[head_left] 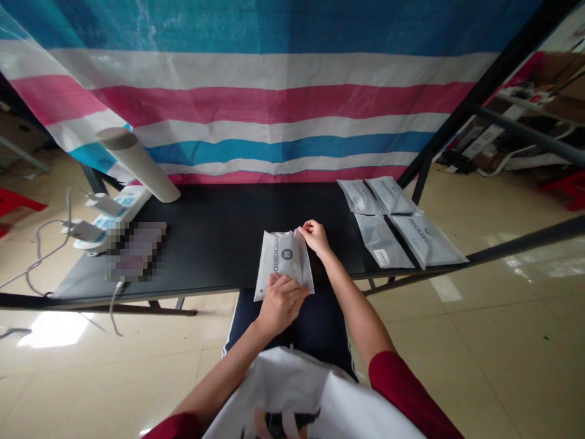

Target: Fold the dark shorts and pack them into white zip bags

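You have, across the top of the frame, a striped sheet (pixel 283 103) in blue, white and pink, creased and slightly glossy. Below it you sit at a smooth black tabletop (pixel 219 238). At the right of the frame lie four pouches (pixel 379 235) of pale, translucent film, grouped two by two; some bulge, contents not identifiable. Upper left of the frame, a white cylinder (pixel 141 171) with a grey top stands beside a power strip (pixel 119 214) carrying two white plugs (pixel 107 204). At frame centre, on the table's near edge, is your grey pouch (pixel 283 247), flat and roughly rectangular, its middle plump, contents hidden. Your left hand (pixel 283 302) lies over its lower part, fingers bent; whether they grip cannot be told. Your right hand (pixel 314 236) pinches its upper right corner. Smallest noted: the pouch's dark round emblem (pixel 287 254).
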A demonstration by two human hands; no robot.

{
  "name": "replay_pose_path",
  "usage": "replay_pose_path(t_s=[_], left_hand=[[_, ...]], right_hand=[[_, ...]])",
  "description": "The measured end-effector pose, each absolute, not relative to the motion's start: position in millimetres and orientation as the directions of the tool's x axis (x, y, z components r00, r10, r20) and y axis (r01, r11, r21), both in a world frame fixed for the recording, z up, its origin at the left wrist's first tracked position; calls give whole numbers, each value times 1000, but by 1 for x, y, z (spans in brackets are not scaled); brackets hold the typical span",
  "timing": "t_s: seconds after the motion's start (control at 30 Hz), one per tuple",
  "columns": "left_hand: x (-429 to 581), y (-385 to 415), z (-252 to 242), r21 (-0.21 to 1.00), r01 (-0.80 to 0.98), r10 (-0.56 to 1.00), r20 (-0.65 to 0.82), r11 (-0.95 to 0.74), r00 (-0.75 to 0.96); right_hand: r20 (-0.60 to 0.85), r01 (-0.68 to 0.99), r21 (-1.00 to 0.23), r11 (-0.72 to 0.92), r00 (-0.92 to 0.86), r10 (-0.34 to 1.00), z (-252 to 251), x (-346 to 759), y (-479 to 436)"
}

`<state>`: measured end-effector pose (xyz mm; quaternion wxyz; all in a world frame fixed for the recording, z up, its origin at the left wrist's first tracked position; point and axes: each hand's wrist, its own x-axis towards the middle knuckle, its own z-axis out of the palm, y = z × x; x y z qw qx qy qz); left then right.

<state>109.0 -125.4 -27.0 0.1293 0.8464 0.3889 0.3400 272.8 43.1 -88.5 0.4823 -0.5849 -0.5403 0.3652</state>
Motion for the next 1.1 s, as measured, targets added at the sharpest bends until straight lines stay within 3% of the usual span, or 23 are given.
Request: replay_pose_path(t_s=[0.13,0.27,0.4,0.53,0.83,1.1], left_hand=[[109,-119,-23,506,605,786,461,-615,412],[106,-113,-31,498,625,798,430,-601,423],[93,-100,-40,389,708,806,338,-590,486],[66,-74,-43,276,798,841,264,-536,473],[-22,8,-51,110,986,975,199,-127,103],[-38,56,-50,97,979,960,198,180,-196]], right_hand=[[40,295,-955,-14,176,984,-86,276,32],[-95,234,-968,-89,-18,995,-83,283,10],[-145,134,-983,-125,-152,978,-77,292,-14],[-95,109,-991,-75,-188,978,-70,295,-30],[-8,189,-982,7,-78,997,-73,285,-34],[54,216,-974,63,-50,997,-73,284,-39]])
